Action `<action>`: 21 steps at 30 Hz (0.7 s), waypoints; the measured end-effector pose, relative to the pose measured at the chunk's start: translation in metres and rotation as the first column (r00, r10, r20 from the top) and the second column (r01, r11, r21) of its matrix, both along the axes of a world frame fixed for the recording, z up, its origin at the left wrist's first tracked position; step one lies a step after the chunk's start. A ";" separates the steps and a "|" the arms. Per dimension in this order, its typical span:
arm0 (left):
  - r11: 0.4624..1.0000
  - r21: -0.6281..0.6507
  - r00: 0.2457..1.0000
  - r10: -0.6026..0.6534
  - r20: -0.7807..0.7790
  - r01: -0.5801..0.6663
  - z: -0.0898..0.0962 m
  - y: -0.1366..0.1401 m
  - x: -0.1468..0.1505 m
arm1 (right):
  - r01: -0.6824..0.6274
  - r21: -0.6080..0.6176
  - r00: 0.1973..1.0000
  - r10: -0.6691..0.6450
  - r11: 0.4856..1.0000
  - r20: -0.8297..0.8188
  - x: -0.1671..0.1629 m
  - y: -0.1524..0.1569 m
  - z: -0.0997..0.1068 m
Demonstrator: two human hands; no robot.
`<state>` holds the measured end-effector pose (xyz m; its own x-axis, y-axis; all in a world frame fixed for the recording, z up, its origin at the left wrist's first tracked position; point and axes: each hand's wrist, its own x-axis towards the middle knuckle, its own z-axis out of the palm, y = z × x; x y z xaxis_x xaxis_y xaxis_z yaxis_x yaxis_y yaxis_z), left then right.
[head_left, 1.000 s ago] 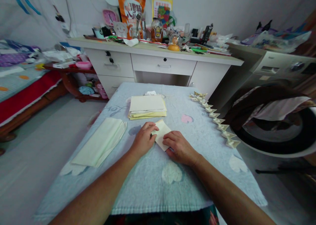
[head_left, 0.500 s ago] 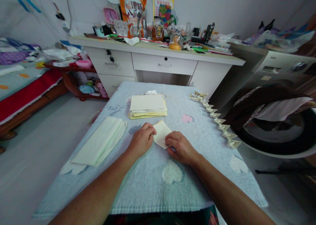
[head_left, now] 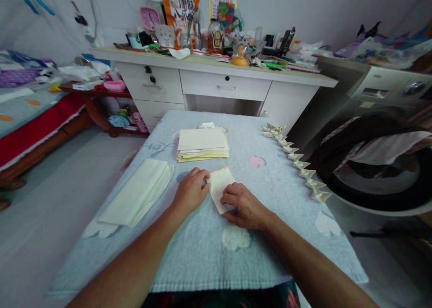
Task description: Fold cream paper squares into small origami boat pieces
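Observation:
Between my hands lies a small cream sheet of paper [head_left: 220, 185] on the blue cloth. My left hand [head_left: 193, 188] pinches its left edge near the top corner. On the lower right side, my right hand [head_left: 245, 205] has its fingers curled over the paper's edge, thumb beneath. Beyond them sits a stack of cream and yellow paper [head_left: 202, 140]. To the left rests a folded pale-green bundle of paper [head_left: 137, 192]. Along the right side runs a row of folded paper boats [head_left: 301, 165], the farthest one patterned.
A light-blue cloth with heart prints [head_left: 189, 258] covers the table. Behind it stands a white desk [head_left: 226, 85] crowded with jars and packets. At the right is a washing machine [head_left: 374, 92] with its door open and laundry hanging out. A bed [head_left: 40, 123] stands at the left.
The small paper has turned and shifted slightly toward me. My right hand has moved a little down and left with its edge, while my left hand keeps its pinch.

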<state>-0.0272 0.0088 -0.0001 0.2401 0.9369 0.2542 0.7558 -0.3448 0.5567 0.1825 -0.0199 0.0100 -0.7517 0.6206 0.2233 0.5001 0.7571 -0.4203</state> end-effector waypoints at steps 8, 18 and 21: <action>0.983 -0.183 0.932 0.039 0.361 0.030 -0.006 0.002 0.002 | 0.041 -0.021 0.999 -0.042 0.999 -0.016 0.000 0.000 0.000; 0.947 -0.252 0.685 0.049 0.727 0.199 -0.001 0.002 0.009 | 0.064 0.114 0.995 -0.072 0.991 0.063 -0.002 -0.004 0.006; 0.939 -0.270 0.628 0.080 0.774 0.213 0.002 0.003 0.009 | 0.092 0.209 0.988 -0.115 0.973 0.101 -0.004 -0.007 0.008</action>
<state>-0.0181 0.0114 0.0018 0.1602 0.9839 0.0789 -0.0152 -0.0775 0.9969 0.1789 -0.0265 0.0179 -0.7129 0.6467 0.2713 0.6155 0.7624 -0.1999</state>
